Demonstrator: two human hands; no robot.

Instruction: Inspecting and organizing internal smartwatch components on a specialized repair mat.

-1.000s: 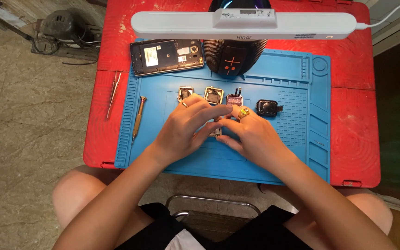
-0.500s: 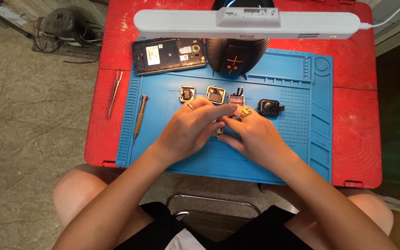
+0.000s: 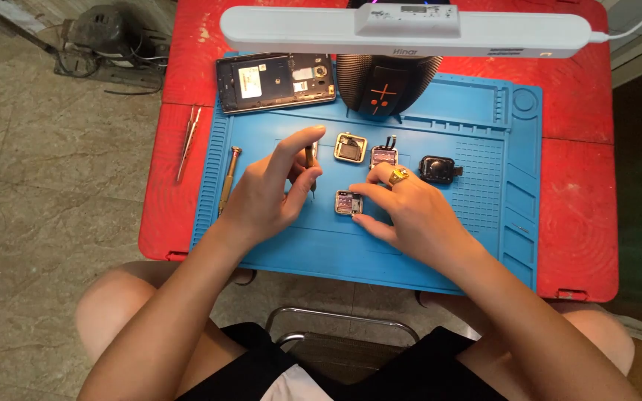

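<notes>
My left hand (image 3: 265,197) pinches a thin dark tool (image 3: 309,165) between thumb and forefinger, tip pointing down at the blue work mat (image 3: 447,245). My right hand (image 3: 414,215), with a gold ring on one finger, grips a small square module (image 3: 348,202) with pinkish contacts and holds it flat on the mat. The tool's tip is a little left of that module. Just behind the hands lie a square metal watch case (image 3: 351,147), a second small module (image 3: 384,156) and a black round part (image 3: 438,169).
An opened phone (image 3: 275,80) and a black domed device (image 3: 384,85) sit at the mat's far edge under a white lamp bar (image 3: 410,30). A wooden-handled screwdriver (image 3: 228,178) and tweezers (image 3: 187,134) lie at the left. The red table (image 3: 581,186) borders the mat.
My hands have come apart. The left hand drew back to the left with the thin tool, and the small square module under my right fingers now shows.
</notes>
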